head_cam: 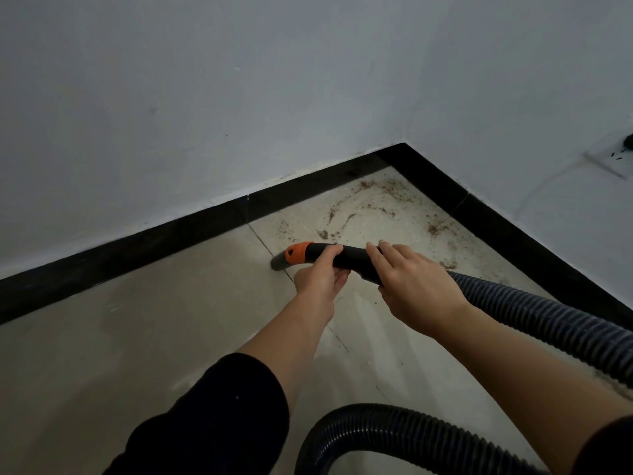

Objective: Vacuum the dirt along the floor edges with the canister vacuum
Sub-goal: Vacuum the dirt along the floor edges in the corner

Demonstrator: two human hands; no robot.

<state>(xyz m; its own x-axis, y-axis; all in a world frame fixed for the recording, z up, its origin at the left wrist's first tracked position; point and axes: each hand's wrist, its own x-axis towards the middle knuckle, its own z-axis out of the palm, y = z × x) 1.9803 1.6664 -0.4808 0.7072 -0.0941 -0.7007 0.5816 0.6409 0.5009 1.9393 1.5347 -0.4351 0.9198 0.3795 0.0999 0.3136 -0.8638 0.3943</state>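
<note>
A black vacuum hose handle [352, 257] with an orange collar [297, 253] points left, low over the tiled floor. Its dark nozzle tip [279, 262] sits at a tile joint near the black baseboard [164, 240]. My left hand [320, 277] grips the handle from below, just behind the orange collar. My right hand [411, 286] holds the rear of the handle where the ribbed hose [534, 313] joins. Brown dirt [373, 204] lies scattered in the floor corner beyond the handle, along both baseboards.
The ribbed hose runs off to the right and loops back across the floor at the bottom [394, 426]. White walls meet at the corner [404, 145]. A wall outlet plate [613, 159] sits at the right edge. Open tile floor [120, 337] spreads to the left.
</note>
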